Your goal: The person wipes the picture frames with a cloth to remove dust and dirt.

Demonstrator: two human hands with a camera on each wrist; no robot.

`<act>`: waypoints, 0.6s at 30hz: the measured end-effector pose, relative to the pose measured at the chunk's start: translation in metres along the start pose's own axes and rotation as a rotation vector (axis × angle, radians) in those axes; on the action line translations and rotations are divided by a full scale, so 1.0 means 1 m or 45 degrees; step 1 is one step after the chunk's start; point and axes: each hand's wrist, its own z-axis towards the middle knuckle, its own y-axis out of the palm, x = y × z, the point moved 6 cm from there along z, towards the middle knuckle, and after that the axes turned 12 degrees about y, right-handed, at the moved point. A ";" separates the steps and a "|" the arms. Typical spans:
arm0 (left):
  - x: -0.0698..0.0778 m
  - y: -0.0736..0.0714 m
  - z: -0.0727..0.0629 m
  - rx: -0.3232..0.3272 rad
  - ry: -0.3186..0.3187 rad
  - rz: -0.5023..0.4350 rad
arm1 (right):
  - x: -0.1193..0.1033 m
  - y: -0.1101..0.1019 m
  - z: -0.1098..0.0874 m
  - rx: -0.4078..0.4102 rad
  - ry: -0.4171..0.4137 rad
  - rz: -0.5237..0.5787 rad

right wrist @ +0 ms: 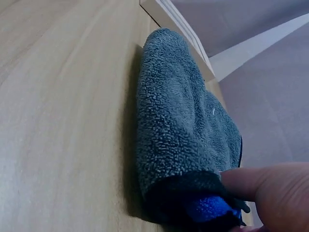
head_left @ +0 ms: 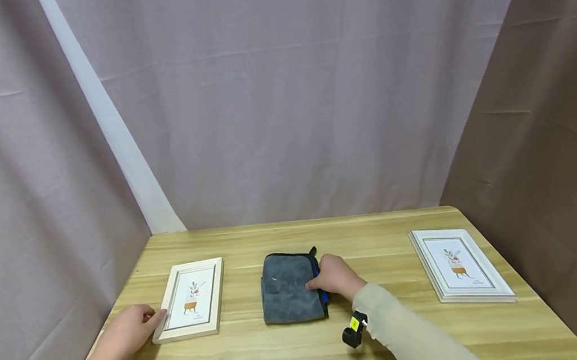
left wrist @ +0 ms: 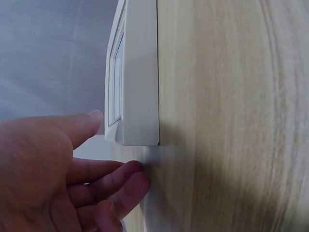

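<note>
A grey towel [head_left: 292, 288] with black edging and a blue underside lies folded at the middle of the table. My right hand [head_left: 338, 276] pinches its right edge, thumb on top; the other fingers are mostly hidden. The right wrist view shows the thumb [right wrist: 270, 186] against the towel's edging, beside the blue layer [right wrist: 207, 208]. To the left, a cream picture frame [head_left: 220, 298] lies face up. My left hand [head_left: 127, 331] is at its lower left corner. In the left wrist view, thumb and loosely bent fingers stand around the frame's corner [left wrist: 140, 130] with a gap.
White picture frames [head_left: 499, 276], apparently stacked, lie face up at the right of the wooden table [head_left: 282, 355]. A grey curtain [head_left: 283, 118] hangs behind the table's back edge, and a brown one [head_left: 546, 154] hangs on the right.
</note>
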 end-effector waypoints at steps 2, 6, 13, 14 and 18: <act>0.001 0.000 0.000 0.001 0.012 0.000 | 0.002 0.001 0.002 -0.010 0.017 0.029; 0.003 0.000 0.001 0.025 0.016 -0.018 | 0.007 0.000 0.004 -0.039 0.079 0.117; 0.003 0.002 0.003 0.054 0.024 -0.026 | 0.010 0.000 0.002 -0.116 0.120 0.331; 0.003 0.002 0.003 0.054 0.024 -0.024 | 0.011 -0.001 0.001 -0.128 0.115 0.364; 0.002 0.003 0.004 0.052 0.019 -0.027 | 0.014 -0.004 0.000 -0.172 0.113 0.469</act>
